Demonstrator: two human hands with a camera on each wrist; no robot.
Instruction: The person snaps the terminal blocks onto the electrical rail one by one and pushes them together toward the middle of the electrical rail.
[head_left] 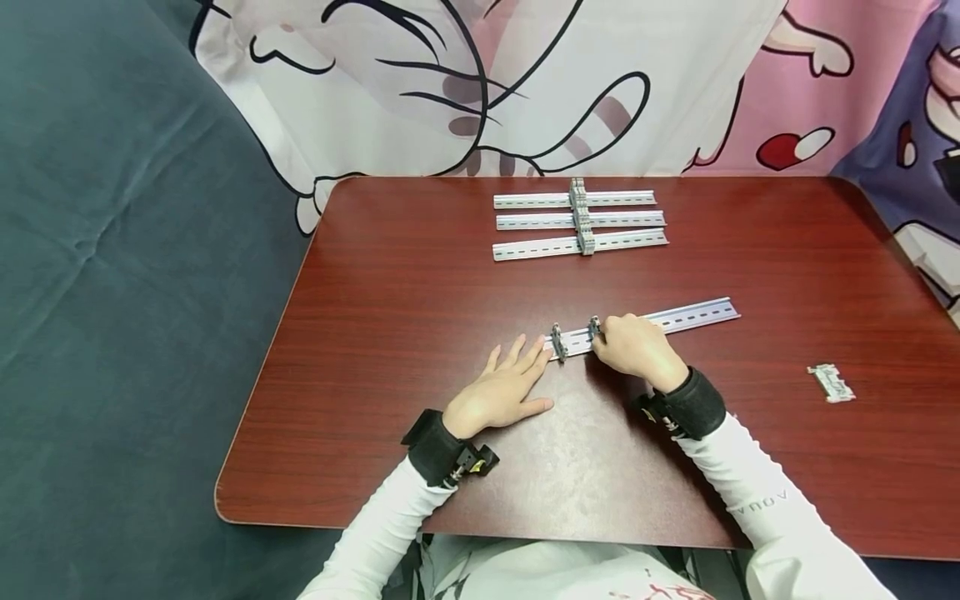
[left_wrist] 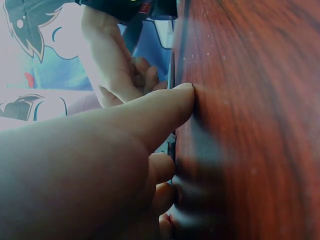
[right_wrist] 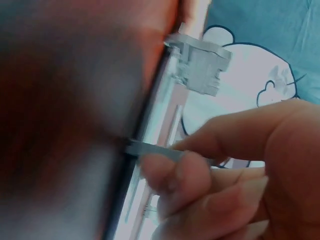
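A slotted metal DIN rail (head_left: 693, 316) lies slightly aslant on the table. My left hand (head_left: 498, 396) is spread flat, its fingertips at the rail's left end. Close to those fingertips, one grey terminal block (head_left: 558, 342) stands upright on the rail. A short way to its right, my right hand (head_left: 633, 346) pinches a second thin grey terminal block (head_left: 595, 326) between thumb and fingers. In the right wrist view, the pinched block (right_wrist: 155, 150) sits across the rail, partly hidden by fingertips, apart from the first one (right_wrist: 202, 65).
Three more DIN rails (head_left: 532, 201) lie side by side at the table's far edge, with a row of grey terminal blocks (head_left: 581, 218) across their middles. A loose pale terminal block (head_left: 832, 383) lies on the right of the brown table (head_left: 375, 333). A printed curtain (head_left: 570, 92) hangs behind.
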